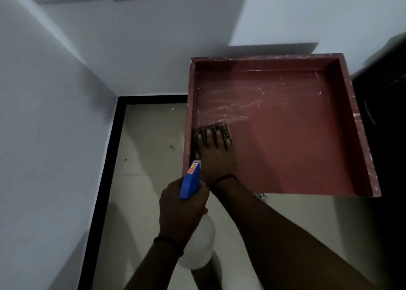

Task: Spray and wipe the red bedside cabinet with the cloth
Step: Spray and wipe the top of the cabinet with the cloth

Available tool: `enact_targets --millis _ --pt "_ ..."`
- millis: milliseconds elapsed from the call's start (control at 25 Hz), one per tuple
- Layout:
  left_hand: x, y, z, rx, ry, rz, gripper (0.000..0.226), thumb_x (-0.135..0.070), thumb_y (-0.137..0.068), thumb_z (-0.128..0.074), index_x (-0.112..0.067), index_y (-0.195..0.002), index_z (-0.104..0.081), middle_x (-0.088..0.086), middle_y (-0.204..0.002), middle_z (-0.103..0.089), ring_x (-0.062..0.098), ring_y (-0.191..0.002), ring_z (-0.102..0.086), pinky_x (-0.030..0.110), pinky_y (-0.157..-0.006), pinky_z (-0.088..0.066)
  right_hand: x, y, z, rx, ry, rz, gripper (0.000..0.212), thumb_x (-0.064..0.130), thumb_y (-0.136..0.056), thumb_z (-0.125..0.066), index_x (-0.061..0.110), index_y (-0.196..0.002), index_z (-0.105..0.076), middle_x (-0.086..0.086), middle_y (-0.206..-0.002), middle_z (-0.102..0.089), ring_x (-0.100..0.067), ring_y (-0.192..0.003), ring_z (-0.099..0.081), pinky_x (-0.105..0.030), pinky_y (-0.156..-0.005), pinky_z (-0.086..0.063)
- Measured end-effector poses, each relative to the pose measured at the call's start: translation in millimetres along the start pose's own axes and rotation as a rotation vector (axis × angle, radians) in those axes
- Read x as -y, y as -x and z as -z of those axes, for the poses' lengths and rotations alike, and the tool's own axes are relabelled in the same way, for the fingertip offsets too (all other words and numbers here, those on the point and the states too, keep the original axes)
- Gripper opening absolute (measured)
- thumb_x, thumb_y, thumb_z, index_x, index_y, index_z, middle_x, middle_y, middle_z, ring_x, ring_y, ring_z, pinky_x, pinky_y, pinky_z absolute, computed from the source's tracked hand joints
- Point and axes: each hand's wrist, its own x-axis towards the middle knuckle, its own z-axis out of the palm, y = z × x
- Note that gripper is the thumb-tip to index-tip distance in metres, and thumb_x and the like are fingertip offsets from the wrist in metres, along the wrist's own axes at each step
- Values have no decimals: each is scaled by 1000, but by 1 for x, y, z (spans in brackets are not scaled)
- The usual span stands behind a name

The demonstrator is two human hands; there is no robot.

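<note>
Pressing the cloth (219,127) on the cabinet (285,131), right hand (216,157) flat; left hand (178,210) clamps spray bottle (190,181).

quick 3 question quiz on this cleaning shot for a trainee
1. True or false: the left hand grips the spray bottle.
2. On the red cabinet, what lies under the flat right hand? A) sponge B) cloth C) brush
3. Fill in: the spray bottle's head is coloured ____.

Key: 1 true; 2 B; 3 blue
</note>
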Motion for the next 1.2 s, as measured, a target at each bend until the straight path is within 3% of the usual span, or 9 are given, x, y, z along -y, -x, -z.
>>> enact_targets --millis 80,200,360,520,600,760,880,960,1200 --pt "4 2 -1 -15 -1 4 19 -10 -94 -65 -24 -83 -57 6 -67 -65 1 -49 -64 8 -51 -48 -1 -11 5 10 -4 -38 80 54 -95 -39 22 -158 -1 -9 -166 4 -35 -151 6 -52 -122 -2" --pt "-2 11 -3 -9 -11 35 11 -11 -93 -66 -16 -85 -61 8 -67 -66 4 -50 -65 8 -53 -48 0 29 -21 -24 -59 -6 70 54 -92 -28 23 -154 -31 -10 -162 -24 -36 -149 -21 -54 -120 -17" --pt "-19 23 2 -12 0 31 14 -11 -92 -69 -13 -79 -64 7 -61 -65 8 -48 -62 11 -53 -48 -12 94 -42 52 -81 139 73 47 -54 -85 30 -124 -68 1 -132 -64 -28 -121 -62 -48 -104 -42" --pt "-46 44 10 -31 -1 25 25 -6 -90 -69 -16 -70 -58 2 -57 -58 1 -47 -56 10 -52 -45 -31 149 -5 67 -295 246 62 18 -66 -76 27 -126 -66 2 -125 -68 -21 -115 -65 -36 -97 -53" --pt "-60 53 14 -15 1 35 22 -5 -90 -69 -14 -73 -59 6 -58 -61 1 -48 -58 9 -52 -46 -36 167 32 101 -603 41 51 14 -93 -56 23 -143 -48 -3 -134 -62 -23 -123 -59 -31 -104 -47" --pt "-104 70 23 -25 40 -1 18 -7 -90 -69 -6 -73 -63 16 -57 -65 7 -43 -60 10 -50 -45 -44 174 116 173 -1530 -439 25 3 -100 -49 6 -119 -65 -2 -99 -72 -21 -92 -68 -23 -73 -54" --pt "-139 83 32 -53 25 -79 20 -8 -88 -70 -4 -70 -62 18 -57 -64 8 -42 -59 12 -49 -46 -53 177 164 132 -1754 -608 25 7 -99 -49 0 -119 -63 -6 -85 -73 -24 -76 -64 -37 -66 -48" --pt "-154 88 33 -68 -5 -109 23 -10 -86 -71 -3 -67 -60 17 -56 -60 15 -44 -55 19 -50 -46 -55 184 191 118 -1899 -648 20 7 -99 -47 1 -108 -63 -9 -89 -71 -26 -80 -63 -48 -85 -49" --pt "-181 106 19 -77 0 -124 41 -8 -85 -70 -17 -57 -42 -1 -51 -38 11 -47 -32 13 -44 -33 -62 208 223 73 -2045 -686 26 12 -96 -52 6 -119 -62 -15 -111 -68 -31 -100 -63 -50 -94 -51"
